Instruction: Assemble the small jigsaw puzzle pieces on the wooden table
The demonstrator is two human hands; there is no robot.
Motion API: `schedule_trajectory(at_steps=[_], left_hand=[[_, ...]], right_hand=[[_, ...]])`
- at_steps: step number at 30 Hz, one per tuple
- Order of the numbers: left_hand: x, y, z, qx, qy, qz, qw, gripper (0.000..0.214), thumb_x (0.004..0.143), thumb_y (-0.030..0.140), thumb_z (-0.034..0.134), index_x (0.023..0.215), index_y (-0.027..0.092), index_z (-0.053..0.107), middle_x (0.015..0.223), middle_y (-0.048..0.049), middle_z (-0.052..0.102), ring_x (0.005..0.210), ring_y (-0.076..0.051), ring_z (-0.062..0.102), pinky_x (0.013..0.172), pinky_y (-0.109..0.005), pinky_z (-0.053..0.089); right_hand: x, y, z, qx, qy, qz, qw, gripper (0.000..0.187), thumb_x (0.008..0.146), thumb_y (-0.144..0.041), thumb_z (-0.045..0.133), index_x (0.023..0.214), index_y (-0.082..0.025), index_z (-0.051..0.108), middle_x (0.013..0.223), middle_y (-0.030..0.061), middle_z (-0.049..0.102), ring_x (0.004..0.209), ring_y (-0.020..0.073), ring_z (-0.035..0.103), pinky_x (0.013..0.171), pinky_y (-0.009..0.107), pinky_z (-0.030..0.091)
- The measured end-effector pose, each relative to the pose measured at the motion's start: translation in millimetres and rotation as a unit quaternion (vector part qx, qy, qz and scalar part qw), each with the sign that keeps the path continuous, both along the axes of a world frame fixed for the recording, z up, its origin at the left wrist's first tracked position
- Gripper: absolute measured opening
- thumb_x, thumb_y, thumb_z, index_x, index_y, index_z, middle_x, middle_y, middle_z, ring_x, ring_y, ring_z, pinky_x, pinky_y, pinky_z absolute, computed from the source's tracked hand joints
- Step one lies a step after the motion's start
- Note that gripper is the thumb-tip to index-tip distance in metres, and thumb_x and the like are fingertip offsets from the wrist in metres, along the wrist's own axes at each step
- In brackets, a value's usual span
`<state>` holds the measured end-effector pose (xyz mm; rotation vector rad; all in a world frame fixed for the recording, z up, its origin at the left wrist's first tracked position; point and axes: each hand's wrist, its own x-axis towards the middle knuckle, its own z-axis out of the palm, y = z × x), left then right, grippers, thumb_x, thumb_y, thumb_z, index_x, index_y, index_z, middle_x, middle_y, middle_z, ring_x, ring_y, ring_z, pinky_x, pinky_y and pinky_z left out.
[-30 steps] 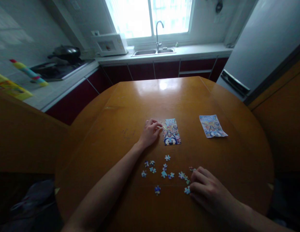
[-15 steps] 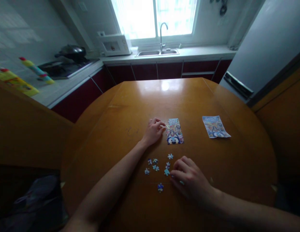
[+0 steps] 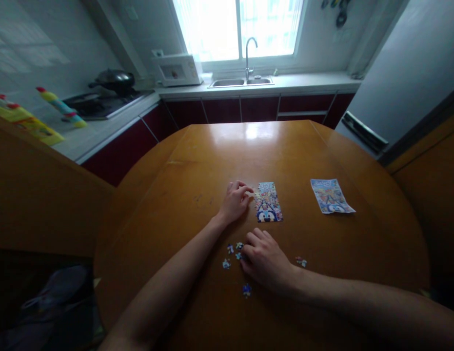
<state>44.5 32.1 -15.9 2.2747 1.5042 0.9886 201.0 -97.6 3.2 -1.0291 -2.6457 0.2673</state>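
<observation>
A mostly joined jigsaw puzzle [image 3: 268, 202] lies mid-table, with a blue cartoon face at its near edge. Beside its left edge rests my left hand [image 3: 236, 202], fingers bent and closed around a small pale bit that I cannot make out. My right hand [image 3: 266, 258] is palm-down nearer to me with curled fingers, its fingertips at a light-blue puzzle piece [image 3: 238, 256]; anything under it is hidden. Several loose pieces lie to its left, among them a whitish piece [image 3: 226, 263]. A dark-blue piece [image 3: 246, 290] is closer to me, and pinkish-white pieces [image 3: 301, 262] lie by my right wrist.
A creased picture sheet [image 3: 331, 196] matching the puzzle lies on the right of the wooden table [image 3: 248, 156]. Beyond stand a counter with a sink [image 3: 227, 83], a white microwave [image 3: 177, 70] and a wok [image 3: 115, 80] on the stove. A fridge [image 3: 398, 73] stands at right.
My right hand has moved left and slightly forward over the loose pieces, covering some and uncovering pinkish-white ones by the wrist. My left hand stays beside the puzzle. The view has shifted slightly.
</observation>
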Motion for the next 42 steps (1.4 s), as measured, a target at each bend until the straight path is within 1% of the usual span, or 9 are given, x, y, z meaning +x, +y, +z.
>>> schedule_trajectory(at_steps=[4,8,12,15,18,22,32,39,42], left_hand=[[-0.4,0.4,0.6,-0.005,-0.005,0.007,1.000,0.014,0.092,0.015,0.061,0.097,0.021,0.072,0.105,-0.0058,0.058,0.105,-0.023,0.051,0.099,-0.043,0.045],[-1.4,0.7,1.4,-0.012,-0.026,0.026,0.999,0.017,0.091,0.012,0.059,0.098,0.021,0.071,0.103,-0.0061,0.058,0.104,-0.024,0.051,0.098,-0.042,0.046],[-2.2,2.1,1.1,-0.022,-0.026,0.028,0.999,0.019,0.089,0.009,0.059,0.099,0.021,0.071,0.102,-0.0059,0.057,0.104,-0.024,0.051,0.099,-0.043,0.045],[-2.3,2.4,0.4,-0.022,0.000,0.019,1.000,0.021,0.090,0.011,0.059,0.103,0.023,0.070,0.105,-0.0060,0.056,0.107,-0.025,0.050,0.101,-0.044,0.044],[-2.2,0.8,0.9,-0.022,0.026,0.007,0.999,0.026,0.091,0.011,0.057,0.112,0.024,0.067,0.110,-0.0063,0.056,0.109,-0.025,0.048,0.102,-0.044,0.044],[-1.6,-2.0,3.6,-0.027,0.041,-0.002,0.999,0.033,0.090,0.007,0.056,0.116,0.024,0.064,0.112,-0.0059,0.055,0.110,-0.024,0.047,0.103,-0.042,0.043],[-0.6,-3.7,6.9,-0.030,0.063,-0.014,0.997,0.038,0.088,0.005,0.056,0.120,0.023,0.062,0.113,-0.0062,0.054,0.110,-0.025,0.045,0.103,-0.042,0.044],[-2.1,-4.0,6.1,-0.028,0.089,-0.027,0.995,0.044,0.090,0.007,0.056,0.127,0.028,0.064,0.114,-0.0063,0.052,0.107,-0.025,0.045,0.102,-0.042,0.045],[-2.3,-4.9,6.9,-0.027,0.097,-0.030,0.994,0.044,0.090,0.008,0.056,0.127,0.029,0.065,0.114,-0.0060,0.052,0.107,-0.024,0.045,0.103,-0.042,0.045]], right_hand=[[4.4,10.7,2.1,0.041,0.002,0.056,0.998,0.015,0.089,-0.027,0.063,0.077,-0.018,0.066,0.087,0.0076,0.063,0.087,0.0238,0.051,0.077,0.039,0.043],[22.4,46.5,17.5,0.052,0.060,0.070,0.994,0.012,0.090,-0.023,0.062,0.081,-0.019,0.068,0.087,0.0070,0.063,0.090,0.0229,0.051,0.082,0.038,0.045],[47.8,108.5,22.5,0.021,0.153,0.026,0.988,0.008,0.088,-0.019,0.066,0.083,-0.020,0.071,0.087,0.0059,0.064,0.091,0.0218,0.054,0.084,0.038,0.046],[60.6,151.7,12.3,0.012,0.185,-0.029,0.982,0.004,0.084,-0.017,0.071,0.081,-0.019,0.072,0.084,0.0056,0.063,0.087,0.0213,0.055,0.081,0.036,0.046],[62.6,177.0,-1.3,0.005,0.190,-0.041,0.981,0.001,0.081,-0.018,0.074,0.081,-0.018,0.073,0.084,0.0056,0.063,0.085,0.0207,0.055,0.079,0.035,0.045],[55.2,185.6,-10.9,-0.005,0.176,-0.030,0.984,0.002,0.082,-0.018,0.073,0.083,-0.019,0.075,0.087,0.0056,0.065,0.088,0.0209,0.055,0.083,0.036,0.044],[53.2,188.2,-14.0,-0.030,0.151,-0.032,0.988,0.008,0.085,-0.023,0.070,0.085,-0.021,0.077,0.089,0.0061,0.067,0.090,0.0218,0.054,0.084,0.038,0.041],[61.6,187.8,-18.0,-0.008,0.191,-0.055,0.980,0.017,0.085,-0.014,0.066,0.094,-0.019,0.079,0.089,0.0075,0.067,0.089,0.0224,0.054,0.083,0.037,0.044],[65.3,184.9,-20.1,0.002,0.193,-0.057,0.979,0.023,0.084,-0.009,0.064,0.094,-0.022,0.080,0.091,0.0072,0.065,0.090,0.0226,0.053,0.082,0.036,0.044]])
